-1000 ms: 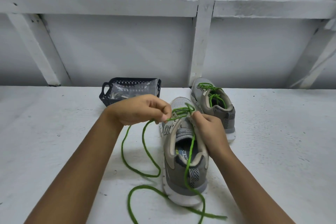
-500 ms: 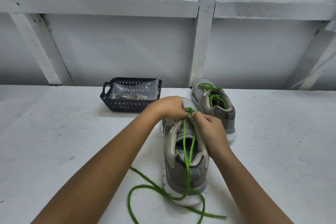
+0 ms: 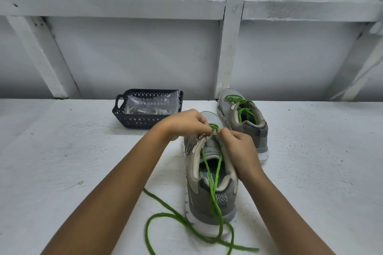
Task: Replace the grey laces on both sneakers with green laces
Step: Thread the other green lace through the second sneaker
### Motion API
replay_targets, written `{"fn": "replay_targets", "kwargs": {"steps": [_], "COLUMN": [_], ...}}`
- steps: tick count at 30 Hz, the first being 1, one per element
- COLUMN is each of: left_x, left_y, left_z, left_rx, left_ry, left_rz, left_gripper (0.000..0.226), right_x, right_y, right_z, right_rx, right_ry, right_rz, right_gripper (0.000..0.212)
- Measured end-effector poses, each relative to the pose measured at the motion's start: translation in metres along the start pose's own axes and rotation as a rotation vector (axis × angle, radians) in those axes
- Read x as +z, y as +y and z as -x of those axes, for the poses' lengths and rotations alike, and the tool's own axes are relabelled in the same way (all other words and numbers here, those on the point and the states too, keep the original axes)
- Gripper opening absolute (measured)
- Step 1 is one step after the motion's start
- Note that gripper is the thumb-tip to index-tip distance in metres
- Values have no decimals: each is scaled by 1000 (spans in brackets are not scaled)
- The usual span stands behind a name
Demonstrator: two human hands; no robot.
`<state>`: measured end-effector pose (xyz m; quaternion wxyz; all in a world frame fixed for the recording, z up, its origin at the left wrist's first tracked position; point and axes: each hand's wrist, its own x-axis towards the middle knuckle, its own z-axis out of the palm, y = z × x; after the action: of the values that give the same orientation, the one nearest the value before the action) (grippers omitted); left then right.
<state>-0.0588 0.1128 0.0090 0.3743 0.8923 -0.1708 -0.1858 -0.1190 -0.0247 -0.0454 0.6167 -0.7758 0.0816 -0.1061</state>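
1. The near sneaker (image 3: 204, 188) stands on the white table (image 3: 72, 161); its toe points away from the person and its heel is closest to the camera.
2. The left hand (image 3: 186, 123) is above the front of the tongue; its fingers are curled and they pinch the green lace (image 3: 211, 198) at the upper eyelets.
3. The right hand (image 3: 238, 149) lies along the right side of the opening with curled fingers; it pinches the edge of the near sneaker just beside the left fingertips; if it holds the lace too, I cannot tell.
4. Both free ends of the green lace run back over the opening and the heel; then they lie in loose loops on the table.
5. The far sneaker (image 3: 257, 130) stands behind and to the right, just beside the near one, close to the wall (image 3: 134, 54); a second lace (image 3: 240, 113), also green, is threaded in it.
6. A dark basket (image 3: 136, 121) stands to the left of the sneakers, near the wall; a clear plastic bag (image 3: 153, 102) lies inside.
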Motion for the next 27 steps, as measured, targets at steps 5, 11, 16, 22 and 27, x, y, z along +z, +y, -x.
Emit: {"fn": "replay_targets", "kwargs": {"steps": [5,11,16,22,27], "left_x": [-7,-3,2,3,5], "left_y": [-6,-8,-10,-16,-21], "left_z": [13,18,14,15,20], "left_rx": [69,94,57,46,47], "left_ry": [-47,-56,-61,-64,-62], "left_rz": [124,207,321,428,450], "left_gripper": [20,12,21,19,15], "right_x": [0,-1,-1,-2,-1], "right_y": [-2,-4,-6,-1,-1], "right_z": [1,3,4,2,0], "right_rx": [7,13,23,52,45], "right_ry": [13,27,36,74,26], "right_rz": [21,15,27,39,24], "right_gripper": [34,34,31,34,39]}}
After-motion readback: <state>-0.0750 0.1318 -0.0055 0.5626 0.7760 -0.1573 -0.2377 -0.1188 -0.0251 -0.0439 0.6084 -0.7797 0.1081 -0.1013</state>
